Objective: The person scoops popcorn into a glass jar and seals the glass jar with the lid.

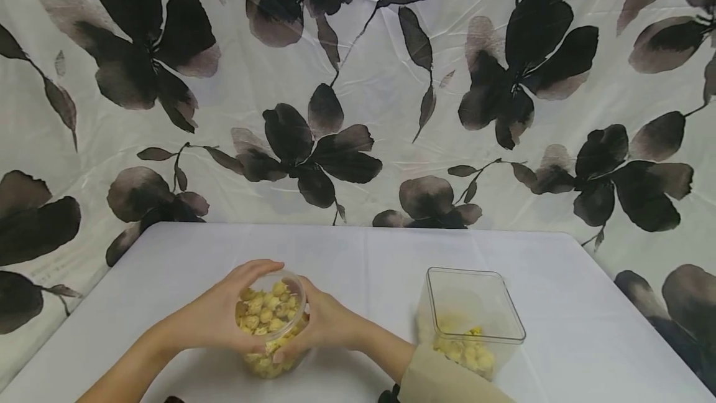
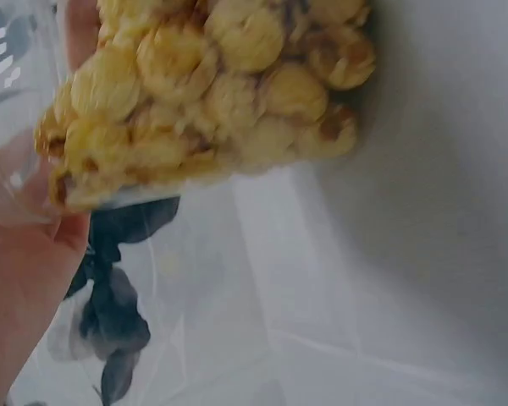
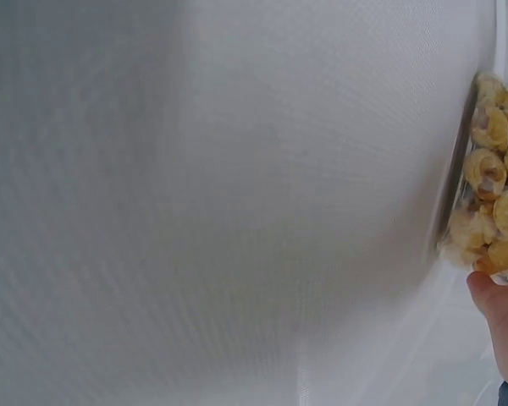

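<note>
Both hands grip a round clear plastic jar [image 1: 303, 296] filled with yellow popcorn [image 1: 265, 311] in the head view. My left hand [image 1: 215, 313] wraps its left side, thumb and fingers spread around the wall. From the other side my right hand [image 1: 330, 323] holds it, thumb low on the front. The jar looks tilted, its uncovered mouth turned up. Popcorn [image 2: 178, 101] shows through its wall in the left wrist view, and part of the popcorn [image 3: 491, 178] at the right edge of the right wrist view. Whether the base touches the table cannot be told.
A square clear container [image 1: 475, 337] stands on the white table [image 1: 369, 278] to the right, some popcorn [image 1: 467, 354] at its bottom. The right forearm's beige sleeve [image 1: 447, 381] covers its lower front. Behind the table hangs a flower-patterned cloth [image 1: 391, 111].
</note>
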Available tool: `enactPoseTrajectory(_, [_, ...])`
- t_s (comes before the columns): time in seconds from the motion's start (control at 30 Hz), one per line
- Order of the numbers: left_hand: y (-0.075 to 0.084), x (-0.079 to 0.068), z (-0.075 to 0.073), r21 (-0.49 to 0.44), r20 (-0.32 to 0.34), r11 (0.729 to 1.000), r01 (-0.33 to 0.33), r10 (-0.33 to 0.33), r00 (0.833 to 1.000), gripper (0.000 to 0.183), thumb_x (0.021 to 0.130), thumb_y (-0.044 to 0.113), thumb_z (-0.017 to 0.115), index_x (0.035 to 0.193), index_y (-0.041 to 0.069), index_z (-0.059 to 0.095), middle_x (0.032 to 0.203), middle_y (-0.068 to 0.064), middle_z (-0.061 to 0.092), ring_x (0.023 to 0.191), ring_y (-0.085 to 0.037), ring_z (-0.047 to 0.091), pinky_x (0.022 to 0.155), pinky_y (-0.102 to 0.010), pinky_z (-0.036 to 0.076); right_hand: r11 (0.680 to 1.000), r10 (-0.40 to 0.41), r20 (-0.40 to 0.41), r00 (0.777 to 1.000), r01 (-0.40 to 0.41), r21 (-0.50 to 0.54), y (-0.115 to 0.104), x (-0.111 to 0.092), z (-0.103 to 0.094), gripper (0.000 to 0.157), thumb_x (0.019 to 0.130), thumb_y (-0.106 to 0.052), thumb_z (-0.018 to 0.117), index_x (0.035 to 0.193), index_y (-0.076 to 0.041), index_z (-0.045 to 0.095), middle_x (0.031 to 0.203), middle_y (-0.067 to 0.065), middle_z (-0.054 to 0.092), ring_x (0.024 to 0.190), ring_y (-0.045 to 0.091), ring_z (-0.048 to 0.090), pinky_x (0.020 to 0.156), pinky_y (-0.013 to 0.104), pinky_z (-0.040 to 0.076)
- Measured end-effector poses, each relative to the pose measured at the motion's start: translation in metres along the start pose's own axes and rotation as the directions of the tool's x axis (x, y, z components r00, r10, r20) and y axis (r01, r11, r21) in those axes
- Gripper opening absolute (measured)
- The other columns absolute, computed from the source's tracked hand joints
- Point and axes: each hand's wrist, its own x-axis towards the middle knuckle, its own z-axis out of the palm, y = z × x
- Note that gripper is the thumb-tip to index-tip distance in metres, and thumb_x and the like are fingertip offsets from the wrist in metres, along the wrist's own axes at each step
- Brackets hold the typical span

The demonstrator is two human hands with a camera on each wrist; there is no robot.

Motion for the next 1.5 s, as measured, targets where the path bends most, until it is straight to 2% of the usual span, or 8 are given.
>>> enactPoseTrajectory(0.17, [-0.006,0.006,-0.015,-0.106,0.175,0.994,-0.002,0.021,0.984,0.099,0.056,0.028,0.086,0.141,0.029,0.035,0.144,-0.006,0.032,0.127,-0.04,0.028,0.089,-0.065,0.032,0.999,0.0,0.011,1.0,0.0,-0.032,-0.001,0.0,-0.001,0.098,0.066,-0.015,0.085,0.143,-0.023,0.026,0.138,-0.01,0.039,0.124,0.005,0.038,0.103,0.03,0.034])
enactPoseTrajectory(0.27, [-0.004,0.004,-0.017,-0.086,0.175,0.996,0.001,0.014,0.984,0.104,0.057,0.03,0.087,0.144,0.027,0.031,0.147,-0.009,0.028,0.13,-0.042,0.024,0.088,-0.069,0.031,1.0,-0.011,0.013,1.0,0.011,-0.017,-0.001,0.001,0.0,0.097,0.066,-0.014,0.085,0.142,-0.022,0.026,0.135,-0.01,0.041,0.122,0.004,0.04,0.102,0.029,0.034])
enactPoseTrajectory(0.4, [0.012,-0.009,-0.003,0.141,-0.051,0.982,0.129,-0.123,0.991,0.099,0.065,0.044,0.081,0.143,0.011,0.03,0.141,-0.018,0.033,0.126,-0.043,0.03,0.087,-0.069,0.033,1.0,-0.015,0.022,1.0,0.014,0.014,-0.002,0.001,0.002,0.097,0.066,-0.011,0.085,0.143,-0.02,0.026,0.134,-0.011,0.041,0.123,0.004,0.039,0.098,0.027,0.038])
enactPoseTrajectory(0.53, [0.034,-0.015,0.022,0.289,-0.282,0.884,0.367,-0.288,0.915,0.104,0.068,0.066,0.068,0.138,-0.002,0.031,0.132,-0.024,0.042,0.119,-0.043,0.038,0.088,-0.065,0.034,1.0,-0.004,0.019,1.0,0.004,0.014,-0.004,0.0,0.002,0.098,0.067,-0.011,0.084,0.144,-0.02,0.025,0.136,-0.011,0.039,0.124,0.005,0.038,0.097,0.027,0.039])
enactPoseTrajectory(0.67, [0.043,-0.009,0.033,0.295,-0.362,0.866,0.405,-0.291,0.886,0.109,0.063,0.07,0.069,0.135,-0.004,0.033,0.127,-0.024,0.045,0.115,-0.041,0.041,0.089,-0.062,0.035,1.0,0.0,0.009,1.0,0.0,0.02,-0.004,-0.002,0.002,0.099,0.064,-0.011,0.086,0.143,-0.025,0.026,0.134,-0.013,0.04,0.123,0.003,0.039,0.1,0.03,0.037])
enactPoseTrajectory(1.0, [0.03,0.001,0.015,0.367,-0.239,0.912,0.183,-0.098,0.966,0.098,0.058,0.058,0.079,0.129,0.001,0.044,0.12,-0.014,0.055,0.109,-0.032,0.051,0.084,-0.054,0.044,0.999,-0.013,-0.023,1.0,0.012,-0.03,0.0,-0.001,-0.002,0.099,0.064,-0.017,0.087,0.142,-0.022,0.027,0.13,-0.013,0.045,0.119,0.003,0.043,0.1,0.031,0.036])
enactPoseTrajectory(1.3, [0.022,-0.004,0.014,0.269,-0.198,0.941,0.204,-0.154,0.968,0.104,0.059,0.061,0.078,0.135,0.004,0.039,0.127,-0.014,0.05,0.114,-0.034,0.045,0.086,-0.058,0.042,1.0,0.002,0.0,1.0,-0.002,-0.011,0.001,0.001,-0.001,0.101,0.064,-0.012,0.086,0.143,-0.023,0.024,0.132,-0.012,0.043,0.12,0.003,0.041,0.103,0.034,0.034])
enactPoseTrajectory(1.5, [0.013,-0.015,0.006,0.205,-0.144,0.956,0.211,-0.184,0.972,0.103,0.071,0.053,0.073,0.147,0.007,0.022,0.146,-0.022,0.028,0.128,-0.046,0.029,0.087,-0.072,0.03,0.997,0.04,-0.037,0.998,-0.042,-0.057,-0.003,0.001,0.003,0.117,0.062,-0.016,0.087,0.149,-0.021,0.008,0.141,-0.005,0.036,0.129,0.011,0.035,0.105,0.039,0.03])
